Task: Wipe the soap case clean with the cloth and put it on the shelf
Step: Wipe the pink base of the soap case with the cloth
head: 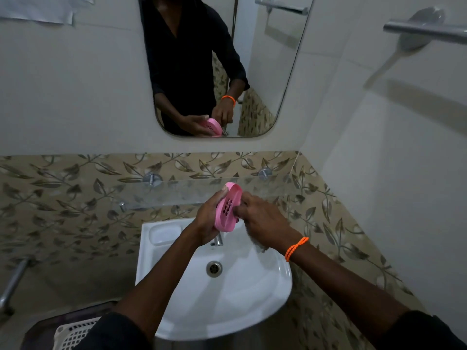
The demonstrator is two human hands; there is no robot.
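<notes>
Holding the soap case (228, 207) up over the sink (177, 286), the left hand (208, 221) grips it from behind, thumb tip curled over the upper rim. Case is pink, oval, shallow, with a raised lip; a cluster of small drain holes sits near the middle of its inner face. It is tilted on edge, inner face turned toward the camera, just in front of the glass shelf (177, 193) and above the tap (217, 239). Right hand (262, 223), with an orange beaded band (295, 248) at the wrist, has its fingers curled round a pale cloth (260, 246); only a crumpled bit shows below the palm. Fingertips (238, 210) of that hand press against the case's right edge. Mirror (219, 66) on the wall above reflects both hands and the pink case. White perforated basket (73, 334) sits at lower left, below the sink.
</notes>
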